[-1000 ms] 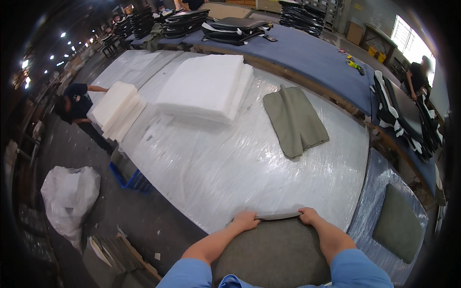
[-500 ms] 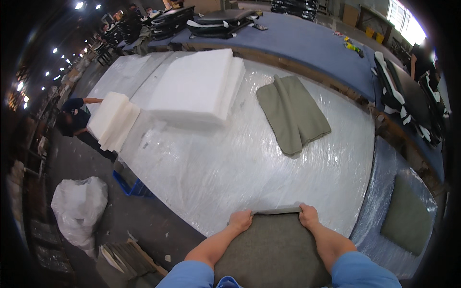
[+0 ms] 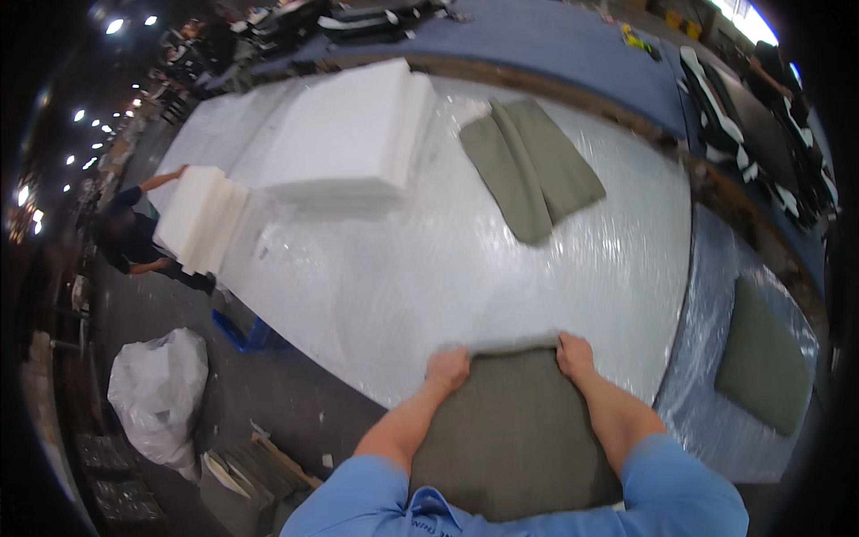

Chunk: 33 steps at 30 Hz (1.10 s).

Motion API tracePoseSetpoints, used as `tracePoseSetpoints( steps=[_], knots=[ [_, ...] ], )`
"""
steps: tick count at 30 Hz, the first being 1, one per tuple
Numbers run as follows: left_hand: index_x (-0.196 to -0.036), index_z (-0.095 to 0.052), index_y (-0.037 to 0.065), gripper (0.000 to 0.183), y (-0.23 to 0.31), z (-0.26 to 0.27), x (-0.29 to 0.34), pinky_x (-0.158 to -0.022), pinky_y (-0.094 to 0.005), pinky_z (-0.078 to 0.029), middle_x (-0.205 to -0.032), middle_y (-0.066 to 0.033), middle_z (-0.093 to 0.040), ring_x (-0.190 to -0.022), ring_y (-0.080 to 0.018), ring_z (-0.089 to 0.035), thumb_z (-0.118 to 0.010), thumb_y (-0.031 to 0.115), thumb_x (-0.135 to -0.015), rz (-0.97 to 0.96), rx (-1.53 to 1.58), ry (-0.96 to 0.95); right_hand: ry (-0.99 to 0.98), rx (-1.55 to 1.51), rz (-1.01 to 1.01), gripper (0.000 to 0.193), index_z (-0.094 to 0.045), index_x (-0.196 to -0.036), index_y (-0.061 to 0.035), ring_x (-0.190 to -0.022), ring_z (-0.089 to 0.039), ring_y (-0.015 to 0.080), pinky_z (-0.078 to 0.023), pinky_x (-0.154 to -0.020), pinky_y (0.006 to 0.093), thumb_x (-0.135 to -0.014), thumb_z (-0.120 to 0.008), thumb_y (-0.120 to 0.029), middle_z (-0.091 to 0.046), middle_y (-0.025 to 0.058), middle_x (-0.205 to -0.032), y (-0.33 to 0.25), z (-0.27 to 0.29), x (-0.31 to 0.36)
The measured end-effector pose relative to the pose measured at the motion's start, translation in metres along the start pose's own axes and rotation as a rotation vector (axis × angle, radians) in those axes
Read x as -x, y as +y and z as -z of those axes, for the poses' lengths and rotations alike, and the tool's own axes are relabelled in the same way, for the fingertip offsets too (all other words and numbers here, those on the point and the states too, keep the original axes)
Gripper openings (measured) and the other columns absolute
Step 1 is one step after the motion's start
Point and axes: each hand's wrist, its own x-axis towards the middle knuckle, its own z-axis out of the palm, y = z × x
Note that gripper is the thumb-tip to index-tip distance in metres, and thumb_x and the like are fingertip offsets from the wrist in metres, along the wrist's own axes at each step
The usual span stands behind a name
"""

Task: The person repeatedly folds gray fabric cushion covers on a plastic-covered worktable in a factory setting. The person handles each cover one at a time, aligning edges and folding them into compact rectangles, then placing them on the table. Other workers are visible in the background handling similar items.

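A grey-green fabric cushion (image 3: 514, 434) is stretched between my arms, its near end against my body. My left hand (image 3: 447, 368) is closed on its far left corner and my right hand (image 3: 574, 354) on its far right corner. The cushion's far edge runs between my fists, over the near side of the plastic-covered table (image 3: 376, 295). Farther off on that table lies a flat olive fabric cover (image 3: 532, 170), with a raised fold along it. What is inside the cushion cannot be seen.
White batting sheets (image 3: 335, 130) are stacked on the table. At the left, a co-worker (image 3: 134, 228) holds a smaller white stack (image 3: 201, 219). A green cushion (image 3: 768, 358) lies on the right-hand surface. A plastic bag (image 3: 161, 389) and folded fabric (image 3: 246, 483) are on the floor.
My view has tipped, and the table's things sit higher in it. Both hands keep their grip on the cushion's corners. The far edge, folded like a band before, now looks rounder.
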Motion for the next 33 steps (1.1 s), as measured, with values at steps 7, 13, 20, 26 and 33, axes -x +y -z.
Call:
tracePoseSetpoints(
  steps=[7,13,20,26,33],
  knots=[
    [-0.100,-0.063,0.009,0.023,-0.003,-0.017,-0.001,-0.075,-0.0554,-0.053,-0.086,-0.0193,-0.072,-0.083,-0.0432,-0.069,-0.060,0.031,-0.094,0.008,0.009,0.047,-0.067,-0.042,-0.049,0.019,-0.062,-0.103,-0.0075,-0.098,-0.064,0.0452,-0.051,-0.085,0.0555,-0.087,-0.054,-0.014,-0.069,0.0204,-0.101,0.002,-0.003,0.001],
    [-0.099,-0.063,0.009,0.023,-0.005,-0.027,-0.002,-0.072,-0.0540,-0.052,-0.084,-0.0183,-0.072,-0.081,-0.0429,-0.069,-0.060,0.032,-0.095,0.038,0.027,0.009,-0.068,-0.101,-0.079,0.018,-0.062,-0.103,-0.0069,-0.097,-0.065,0.0443,-0.051,-0.085,0.0546,-0.087,-0.056,-0.014,-0.070,0.0197,-0.099,-0.002,-0.004,0.006],
    [-0.098,-0.063,0.008,0.025,-0.001,-0.011,-0.012,-0.075,-0.0531,-0.052,-0.085,-0.0188,-0.072,-0.083,-0.0414,-0.070,-0.060,0.033,-0.096,0.036,0.003,-0.021,-0.116,-0.041,-0.104,0.018,-0.062,-0.102,-0.0068,-0.097,-0.066,0.0426,-0.052,-0.085,0.0533,-0.087,-0.057,-0.015,-0.070,0.0199,-0.099,-0.006,0.005,-0.005],
    [-0.097,-0.064,0.007,0.025,-0.003,-0.014,-0.013,-0.075,-0.0535,-0.052,-0.084,-0.0196,-0.072,-0.083,-0.0418,-0.069,-0.061,0.032,-0.095,0.041,-0.003,-0.028,-0.122,-0.021,-0.076,0.016,-0.061,-0.101,-0.0066,-0.096,-0.066,0.0427,-0.052,-0.085,0.0533,-0.088,-0.057,-0.014,-0.069,0.0197,-0.097,-0.006,0.003,-0.006],
    [-0.098,-0.065,0.008,0.027,-0.008,-0.016,-0.020,-0.075,-0.0538,-0.052,-0.086,-0.0192,-0.072,-0.085,-0.0414,-0.069,-0.059,0.034,-0.096,0.040,0.010,-0.030,-0.134,-0.027,-0.077,0.017,-0.063,-0.100,-0.0077,-0.099,-0.065,0.0417,-0.052,-0.086,0.0526,-0.087,-0.055,-0.015,-0.069,0.0188,-0.103,-0.004,-0.003,-0.011]
  ],
)
